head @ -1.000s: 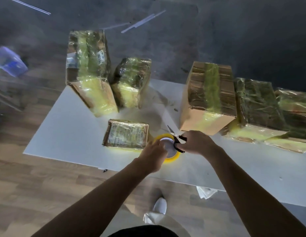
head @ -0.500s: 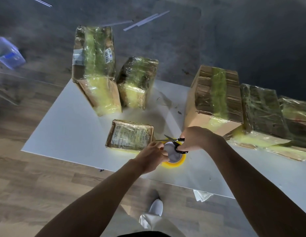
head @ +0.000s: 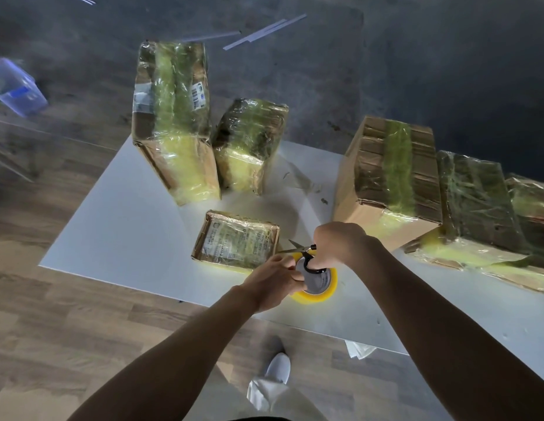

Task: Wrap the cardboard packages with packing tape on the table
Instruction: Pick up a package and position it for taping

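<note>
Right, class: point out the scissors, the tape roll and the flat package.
scissors [head: 303, 247], head view, on the blades.
tape roll [head: 330, 287], head view, yellow outer edge.
flat package [head: 237, 240], head view, top label.

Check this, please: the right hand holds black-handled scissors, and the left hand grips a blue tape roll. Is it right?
Not quite: in the head view the tape roll is yellow, not blue. The right hand does hold the black-handled scissors, and the left hand grips the roll.
</note>
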The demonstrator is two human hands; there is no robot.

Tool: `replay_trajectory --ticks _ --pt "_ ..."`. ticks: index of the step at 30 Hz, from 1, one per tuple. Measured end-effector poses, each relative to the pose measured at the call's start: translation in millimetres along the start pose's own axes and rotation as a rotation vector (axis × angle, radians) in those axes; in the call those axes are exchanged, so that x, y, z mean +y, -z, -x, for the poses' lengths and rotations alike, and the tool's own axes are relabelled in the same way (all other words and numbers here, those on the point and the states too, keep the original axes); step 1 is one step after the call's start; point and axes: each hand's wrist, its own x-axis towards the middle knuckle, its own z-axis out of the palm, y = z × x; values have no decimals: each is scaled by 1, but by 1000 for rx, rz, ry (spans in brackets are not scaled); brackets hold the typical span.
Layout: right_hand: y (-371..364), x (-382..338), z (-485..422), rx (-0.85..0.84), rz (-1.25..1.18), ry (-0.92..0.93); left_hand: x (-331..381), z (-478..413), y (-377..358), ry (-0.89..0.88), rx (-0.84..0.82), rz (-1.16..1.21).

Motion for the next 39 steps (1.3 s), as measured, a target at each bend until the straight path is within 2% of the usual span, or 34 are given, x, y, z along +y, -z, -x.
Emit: replay_trajectory --ticks 11,24,32,39 --pt "21 -10 -3 -17 228 6 -4 1 -7 -23 31 -43" --pt "19 -32 -21 -102 215 -23 -3 -1 -6 -28 42 -66" --pt "17 -27 -19 14 288 62 -4 -2 -10 -12 36 -60" --pt "12 -26 -18 64 295 72 -5 -3 -3 -27 -61 -130"
